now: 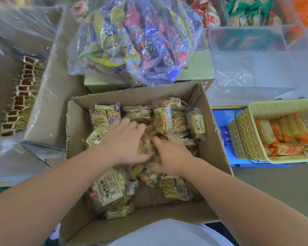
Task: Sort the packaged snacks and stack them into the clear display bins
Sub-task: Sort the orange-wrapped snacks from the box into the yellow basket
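Beige plastic-wrapped biscuit packets (106, 116) lie jumbled in the open brown cardboard box (214, 139). The left hand (126, 140) and right hand (172, 154) curl round a cluster between them. Best to square it flat before lifting it to the clear plastic display bin (252, 55).

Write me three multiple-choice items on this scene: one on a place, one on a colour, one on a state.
1. Where does the basket stand relative to the cardboard box?
A. to its left
B. to its right
C. inside it

2. What colour is the basket?
A. yellow
B. blue
C. red

3. What are the left hand and right hand doing?
A. hanging idle
B. lifting the box
C. digging among the packets

Answers:
1 B, the basket sits beyond the box's right wall.
2 A, its lattice walls are yellow.
3 C, the fingers of both hands curl into the pile of packets.
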The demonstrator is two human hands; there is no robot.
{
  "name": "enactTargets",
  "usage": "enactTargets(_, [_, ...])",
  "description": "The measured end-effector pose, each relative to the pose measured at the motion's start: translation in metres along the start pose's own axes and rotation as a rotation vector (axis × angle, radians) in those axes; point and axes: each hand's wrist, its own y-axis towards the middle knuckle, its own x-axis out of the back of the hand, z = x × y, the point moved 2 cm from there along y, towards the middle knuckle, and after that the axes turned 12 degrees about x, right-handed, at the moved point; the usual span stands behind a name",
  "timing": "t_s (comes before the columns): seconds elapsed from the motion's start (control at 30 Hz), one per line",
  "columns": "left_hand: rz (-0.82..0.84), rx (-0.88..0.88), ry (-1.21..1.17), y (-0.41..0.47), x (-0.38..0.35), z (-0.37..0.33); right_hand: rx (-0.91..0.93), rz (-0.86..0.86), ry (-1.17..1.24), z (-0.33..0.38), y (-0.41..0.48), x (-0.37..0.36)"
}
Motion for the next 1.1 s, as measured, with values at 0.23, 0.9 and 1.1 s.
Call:
enactTargets(0.23, [0.137,-0.228,0.06,0.034,-0.005,-0.014,0.2,0.401,-0.127,0.007,-0.035,0.021])
enactTargets(0.9, [0.261,-0.119,0.048,-0.036,-0.002,0.001,-0.107,0.141,-0.417,-0.033,0.047,0.045])
enactTargets(1.1, [0.298,0.066,-0.229,0.005,0.011,0.0,0.051,0.259,-0.439,-0.01,0.008,0.053])
